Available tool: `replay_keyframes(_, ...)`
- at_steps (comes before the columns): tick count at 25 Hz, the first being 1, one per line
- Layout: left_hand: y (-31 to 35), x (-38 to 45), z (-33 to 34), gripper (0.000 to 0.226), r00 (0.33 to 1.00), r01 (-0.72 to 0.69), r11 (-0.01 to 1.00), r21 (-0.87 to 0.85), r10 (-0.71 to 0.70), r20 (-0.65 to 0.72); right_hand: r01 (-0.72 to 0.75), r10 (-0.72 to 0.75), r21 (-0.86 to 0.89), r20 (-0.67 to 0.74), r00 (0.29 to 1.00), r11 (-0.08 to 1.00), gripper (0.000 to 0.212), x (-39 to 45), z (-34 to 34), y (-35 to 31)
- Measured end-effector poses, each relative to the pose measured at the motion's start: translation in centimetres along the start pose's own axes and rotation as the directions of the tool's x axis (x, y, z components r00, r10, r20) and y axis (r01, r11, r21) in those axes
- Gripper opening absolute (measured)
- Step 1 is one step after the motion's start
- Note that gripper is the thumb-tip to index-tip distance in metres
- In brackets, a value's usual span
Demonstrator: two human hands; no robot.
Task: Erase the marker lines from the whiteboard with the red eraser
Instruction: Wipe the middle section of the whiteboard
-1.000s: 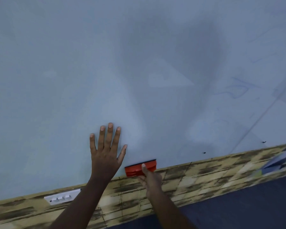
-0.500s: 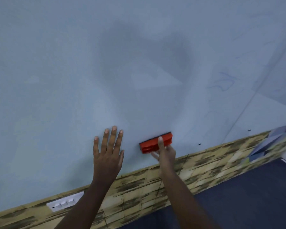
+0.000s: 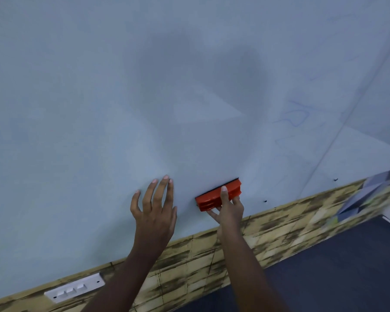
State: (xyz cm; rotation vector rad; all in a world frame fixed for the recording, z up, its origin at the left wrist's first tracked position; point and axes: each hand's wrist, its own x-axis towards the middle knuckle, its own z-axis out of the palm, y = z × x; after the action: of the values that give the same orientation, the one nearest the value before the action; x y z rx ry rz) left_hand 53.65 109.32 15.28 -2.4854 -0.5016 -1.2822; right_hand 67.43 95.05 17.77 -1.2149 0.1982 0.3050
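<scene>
Two hands low on pale whiteboard: right hand pinches red plastic block eraser, moved up-right off wood-pattern strip since second ago. Left hand spread, braced. Faint blue marker lines remain further right; next target.

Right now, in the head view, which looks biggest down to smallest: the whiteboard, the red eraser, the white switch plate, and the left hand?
1. Whiteboard
2. Left hand
3. Switch plate and eraser: they look alike, and the right hand covers part of the eraser.
</scene>
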Motion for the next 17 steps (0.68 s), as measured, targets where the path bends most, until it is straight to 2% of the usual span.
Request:
replay_keyframes(2, 1.9, 0.9, 0.7, 0.072, 1.000, -0.029, 0.999, 0.023, 0.029, 0.007, -0.093, 0.092, 0.058, 0.011, 0.996, 0.994, 0.045, 1.9, -2.1, 0.9)
replay_keyframes(7, 7.1, 2.7, 2.7, 0.064, 0.999, -0.041, 0.998, 0.046, 0.041, -0.004, -0.214, 0.215, 0.099, 0.004, 0.977, 0.972, 0.051, 7.1, -7.7, 3.1)
replay_keyframes(10, 9.8, 4.2, 3.8, 0.061, 0.998, -0.061, 0.995, 0.075, 0.061, -0.005, -0.255, 0.253, 0.123, 0.030, 0.967, 0.959, 0.080, 10.2, -11.0, 4.1)
replay_keyframes(12, 11.2, 5.2, 4.3, 0.060, 0.999, -0.046, 0.994, 0.099, 0.048, -0.010, -0.258, 0.254, 0.089, 0.051, 0.966, 0.962, 0.072, 11.8, -12.6, 4.9)
replay_keyframes(14, 12.6, 5.8, 4.7, 0.059, 1.000, 0.002, 0.994, 0.112, 0.001, -0.029, -0.220, 0.219, 0.030, 0.016, 0.976, 0.975, 0.062, 12.7, -13.2, 5.5)
replay_keyframes(15, 13.2, 5.9, 4.8, 0.059, 0.999, 0.030, 0.993, 0.111, -0.026, -0.037, -0.152, 0.151, -0.029, -0.039, 0.988, 0.988, 0.071, 12.9, -13.2, 5.4)
replay_keyframes(17, 14.0, 5.8, 4.8, 0.059, 0.997, 0.071, 0.992, 0.102, -0.067, -0.045, 0.058, -0.080, -0.212, -0.099, 0.992, 0.976, 0.092, 12.9, -13.1, 3.6)
